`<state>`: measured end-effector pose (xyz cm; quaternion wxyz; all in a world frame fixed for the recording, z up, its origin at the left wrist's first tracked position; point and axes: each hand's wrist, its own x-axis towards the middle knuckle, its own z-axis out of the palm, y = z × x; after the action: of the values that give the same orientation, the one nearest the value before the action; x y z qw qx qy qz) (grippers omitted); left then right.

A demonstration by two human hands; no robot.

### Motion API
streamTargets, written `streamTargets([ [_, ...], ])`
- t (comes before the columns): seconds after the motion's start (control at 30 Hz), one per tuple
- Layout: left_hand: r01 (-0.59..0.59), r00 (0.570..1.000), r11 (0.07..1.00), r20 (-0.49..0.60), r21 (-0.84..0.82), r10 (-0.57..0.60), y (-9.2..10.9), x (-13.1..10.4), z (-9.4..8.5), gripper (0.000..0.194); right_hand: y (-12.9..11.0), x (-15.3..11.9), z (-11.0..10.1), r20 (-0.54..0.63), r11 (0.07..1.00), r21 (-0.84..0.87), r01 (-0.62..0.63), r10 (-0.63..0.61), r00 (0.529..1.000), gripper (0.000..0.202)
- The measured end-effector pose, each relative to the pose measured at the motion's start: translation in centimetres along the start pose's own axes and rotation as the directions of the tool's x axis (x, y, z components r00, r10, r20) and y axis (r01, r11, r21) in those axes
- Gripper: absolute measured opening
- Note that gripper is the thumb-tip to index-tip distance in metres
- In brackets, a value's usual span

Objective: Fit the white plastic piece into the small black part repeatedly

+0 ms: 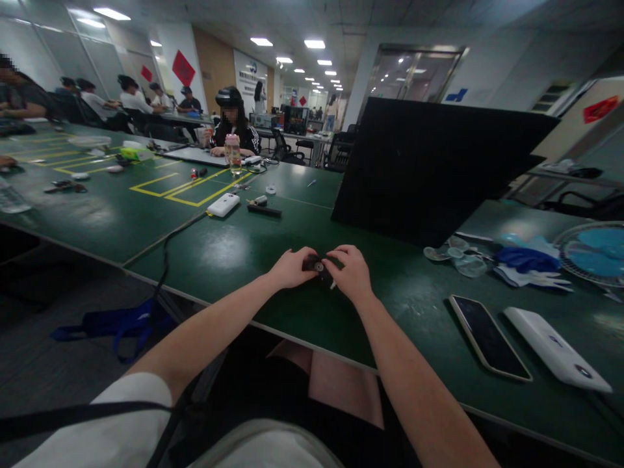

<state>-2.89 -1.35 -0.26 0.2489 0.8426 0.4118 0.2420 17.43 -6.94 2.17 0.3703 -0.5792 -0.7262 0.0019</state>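
Both hands meet over the green table (273, 305), close to its front edge. Between them is a small dark object (319, 267) with a round metallic spot; its kind is too small to tell. My left hand (295, 267) grips it from the left, thumb and fingers closed on its side. From the right, my right hand (349, 270) pinches at the same object with thumb and forefinger. A small pale piece (333, 285) shows just below my right fingers. The fingers partly cover the dark object.
A large black panel (429, 169) stands at the right. Nearer lie a phone (490, 335) and a white power bank (556, 348). Gloves (531, 263) and a fan (597, 250) are behind them. Ahead are a white box (223, 205), a black bar (264, 210), a bottle (233, 155) and a seated person (234, 127).
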Motion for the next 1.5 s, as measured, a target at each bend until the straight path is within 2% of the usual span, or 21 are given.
streamTargets([
  [0.1,0.017,1.0,1.0,-0.015,0.001,-0.017,-0.1,0.0,-0.2,0.049,1.3,0.0,-2.0,-0.052,0.989,0.089,-0.116,0.121,0.991,0.015],
  [0.2,0.043,0.998,0.999,-0.044,0.027,-0.042,0.0,0.0,-0.3,0.049,2.8,-0.3,-3.2,0.05,0.954,0.094,-0.286,0.282,0.958,0.017],
  [0.27,0.074,0.995,0.996,-0.076,0.05,-0.071,0.0,-0.1,-0.4,0.048,3.2,-0.5,-3.1,0.145,0.933,0.105,-0.345,0.329,0.933,0.019],
  [0.4,0.095,0.988,0.993,-0.13,0.071,-0.085,0.0,0.0,-0.3,0.047,3.0,-0.7,-1.3,0.282,0.889,0.205,-0.41,0.347,0.894,0.02],
  [0.47,0.084,0.989,0.994,-0.127,0.071,-0.074,-0.1,0.0,-0.3,0.047,2.7,-0.8,-0.6,0.317,0.893,0.218,-0.393,0.316,0.894,0.021],
  [0.67,0.062,0.993,0.995,-0.102,0.074,-0.054,-0.1,0.0,-0.2,0.047,2.8,-0.9,-0.4,0.344,0.985,0.054,-0.163,0.135,0.929,0.021],
  [0.73,0.052,0.994,0.996,-0.099,0.078,-0.044,0.0,0.0,-0.2,0.047,2.8,-0.9,-0.6,0.314,0.977,0.085,-0.195,0.159,0.936,0.023],
  [0.87,0.026,0.993,0.996,-0.115,0.082,-0.016,0.2,0.0,-0.3,0.045,2.2,-0.9,-0.9,0.189,0.912,0.264,-0.314,0.271,0.944,0.024],
  [0.97,0.017,0.993,0.997,-0.121,0.071,-0.009,0.2,0.0,-0.2,0.044,1.5,-0.9,-1.2,0.139,0.891,0.333,-0.308,0.277,0.951,0.021],
  [1.27,-0.012,0.997,0.997,-0.072,0.076,0.017,0.8,-0.3,-0.4,0.045,1.3,-0.9,-0.3,0.171,0.992,0.093,-0.089,0.072,0.983,0.021],
  [1.4,-0.026,0.998,0.996,-0.062,0.084,0.031,1.2,-0.2,-0.4,0.042,1.3,-0.9,0.3,0.205,0.993,0.084,-0.079,0.061,0.977,0.022],
  [1.5,-0.012,0.998,0.997,-0.057,0.074,0.017,1.2,-0.2,-0.3,0.043,1.2,-0.8,0.5,0.228,0.98,0.143,-0.139,0.104,0.968,0.025],
])
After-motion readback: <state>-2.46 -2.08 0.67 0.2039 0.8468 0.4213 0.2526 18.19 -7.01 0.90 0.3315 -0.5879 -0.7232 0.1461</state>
